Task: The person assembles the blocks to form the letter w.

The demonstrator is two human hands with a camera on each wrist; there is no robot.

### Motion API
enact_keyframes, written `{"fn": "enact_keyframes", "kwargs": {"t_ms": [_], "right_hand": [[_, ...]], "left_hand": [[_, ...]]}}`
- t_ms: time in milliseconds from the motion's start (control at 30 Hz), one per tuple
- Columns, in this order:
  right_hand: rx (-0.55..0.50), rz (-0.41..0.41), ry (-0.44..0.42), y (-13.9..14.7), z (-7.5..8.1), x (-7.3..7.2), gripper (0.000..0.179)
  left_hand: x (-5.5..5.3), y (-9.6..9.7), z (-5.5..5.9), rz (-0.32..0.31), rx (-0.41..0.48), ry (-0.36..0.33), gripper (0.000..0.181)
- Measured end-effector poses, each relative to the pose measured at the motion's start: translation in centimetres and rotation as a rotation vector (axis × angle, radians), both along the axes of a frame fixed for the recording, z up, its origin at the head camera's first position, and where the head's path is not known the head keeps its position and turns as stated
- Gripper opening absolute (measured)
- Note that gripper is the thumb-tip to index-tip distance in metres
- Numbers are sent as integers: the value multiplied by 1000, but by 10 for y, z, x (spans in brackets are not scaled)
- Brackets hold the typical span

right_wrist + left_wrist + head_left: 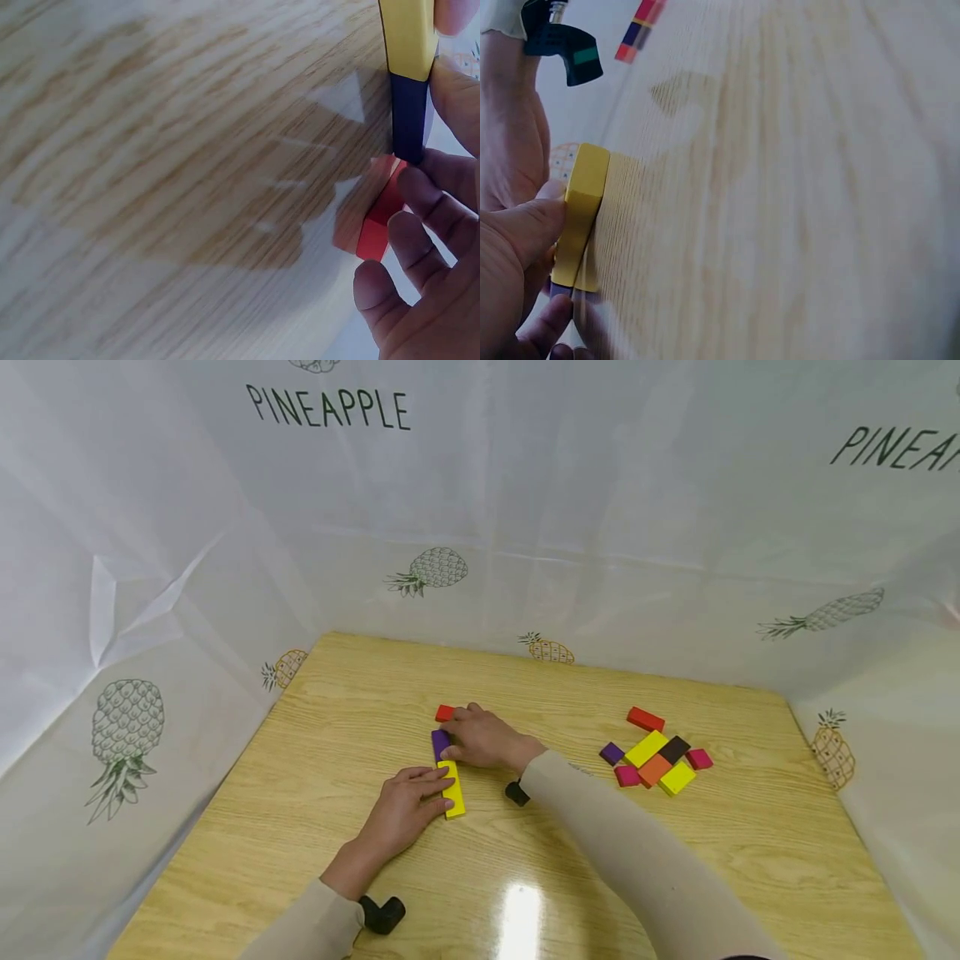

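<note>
A yellow block [453, 793] and a purple block [440, 745] lie end to end in a line on the wooden table, seen also as yellow [409, 37] and dark purple [409, 112] in the right wrist view. My left hand [405, 810] touches the yellow block with thumb and fairly straight fingers; its thumb lies along the block's side in the left wrist view. With thumb and forefinger, my right hand [483, 739] pinches the purple block near its two ends. A red block [445, 713] sits just beyond, its side [384, 214] close to the right hand's other fingers.
To the right lies a cluster of blocks: a red one [646, 719], a black one [674, 749], an orange one [654, 769], plus several yellow, pink and purple ones. White pineapple-print sheeting [600, 527] surrounds the table [360, 693] at back and sides.
</note>
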State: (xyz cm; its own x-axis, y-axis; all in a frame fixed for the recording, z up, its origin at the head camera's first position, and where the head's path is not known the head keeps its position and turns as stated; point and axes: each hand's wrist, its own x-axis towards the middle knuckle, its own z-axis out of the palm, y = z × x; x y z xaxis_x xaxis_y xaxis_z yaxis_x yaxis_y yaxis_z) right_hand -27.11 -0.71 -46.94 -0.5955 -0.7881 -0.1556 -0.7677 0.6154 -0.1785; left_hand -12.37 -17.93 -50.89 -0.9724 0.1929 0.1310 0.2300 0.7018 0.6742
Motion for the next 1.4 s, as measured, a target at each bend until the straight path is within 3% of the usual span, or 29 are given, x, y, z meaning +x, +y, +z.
{"fn": "enact_keyframes", "kwargs": {"t_ms": [567,1067,1400], "right_hand": [[2,-31,-17,1,1,2,52],[73,-1,112,2,-1,6,55],[32,12,144,5,-3,7,53]], "left_hand": [[0,-1,-1,8,10,-18,39],[-2,-1,-1,9,-3,-17,39],[-1,-4,1,4,-4,5,38]]}}
